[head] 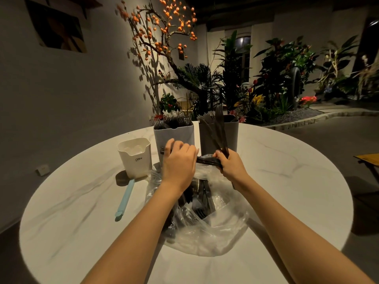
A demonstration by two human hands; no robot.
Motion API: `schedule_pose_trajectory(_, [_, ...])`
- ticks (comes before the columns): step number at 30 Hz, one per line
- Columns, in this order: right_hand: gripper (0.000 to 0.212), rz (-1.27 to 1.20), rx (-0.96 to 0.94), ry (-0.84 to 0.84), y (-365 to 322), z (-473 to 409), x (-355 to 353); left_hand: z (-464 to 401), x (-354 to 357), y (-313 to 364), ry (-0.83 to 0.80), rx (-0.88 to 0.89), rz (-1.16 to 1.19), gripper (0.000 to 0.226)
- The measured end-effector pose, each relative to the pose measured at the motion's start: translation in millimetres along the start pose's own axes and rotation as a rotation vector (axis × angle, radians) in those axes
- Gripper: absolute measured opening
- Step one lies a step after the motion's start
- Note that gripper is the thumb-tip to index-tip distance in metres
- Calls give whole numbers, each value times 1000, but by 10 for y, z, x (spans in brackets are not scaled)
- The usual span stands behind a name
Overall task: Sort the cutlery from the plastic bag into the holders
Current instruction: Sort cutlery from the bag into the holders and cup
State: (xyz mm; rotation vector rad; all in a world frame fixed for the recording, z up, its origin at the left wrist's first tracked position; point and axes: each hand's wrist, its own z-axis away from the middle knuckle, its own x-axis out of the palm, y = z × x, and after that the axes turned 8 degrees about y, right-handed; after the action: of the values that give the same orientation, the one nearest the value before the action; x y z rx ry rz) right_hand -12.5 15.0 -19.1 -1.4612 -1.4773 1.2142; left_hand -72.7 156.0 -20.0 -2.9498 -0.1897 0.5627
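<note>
Your right hand [230, 165] is closed around a bundle of black plastic cutlery [220, 136], gripped low so the fork heads fan upward in front of the dark grey holder [218, 136]. Your left hand [179, 160] has its fingers curled over more black pieces at the mouth of the clear plastic bag [207, 228]; a dark handle end shows past the thumb, so it appears to be pinching at least one piece, though the grip itself is hidden behind the knuckles.

The bag lies directly in front of the dark grey holder, on the near side, with black forks and other cutlery still inside. Left of the dark grey holder stands the light grey holder [174, 136], already packed with forks. Further left sits the small white holder [135, 158], and a pale blue utensil [125, 198] lies on the marble table [287, 181] before it.

Risks: the right-hand bundle is splayed, so a loose piece could slip out. The bag's film is bunched against both hands and could drag out with a lift. The light grey holder is crowded; forcing more in could tip it.

Readable marking: "CRBW" on the white holder's front. No other text is legible.
</note>
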Motion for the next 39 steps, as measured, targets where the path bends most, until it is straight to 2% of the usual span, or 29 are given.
schedule_pose_trajectory(4, [24,17,14,-28,6,-7,-39,-5,-25,-39,-265,104,77,54])
schedule_pose_trajectory(6, [27,2,54,-120,0,-4,-79,-17,-41,-68,-314,87,64,59])
schedule_pose_trajectory(8, [29,-56,106,-218,-19,6,-116,-35,-87,-83,-302,25,30,57])
schedule_pose_trajectory(13, [30,-170,201,-295,-21,-21,-218,-123,-206,-87,-341,-234,-58,56])
schedule_pose_trajectory(17, [28,-272,225,-404,-22,-30,-239,-178,-224,-28,-370,-439,123,65])
schedule_pose_trajectory(23, [30,-320,280,-451,-48,-23,-229,-175,-123,4,-474,-578,241,44])
schedule_pose_trajectory(28, [55,-503,419,-445,-24,-66,-205,-211,-114,-9,-444,-774,550,31])
schedule_pose_trajectory(33, [49,-385,351,-453,-14,-36,-161,-244,-122,92,-319,-1003,921,30])
schedule_pose_trajectory(39, [42,-225,230,-532,-62,50,-73,-201,-114,195,-268,-1100,1093,25])
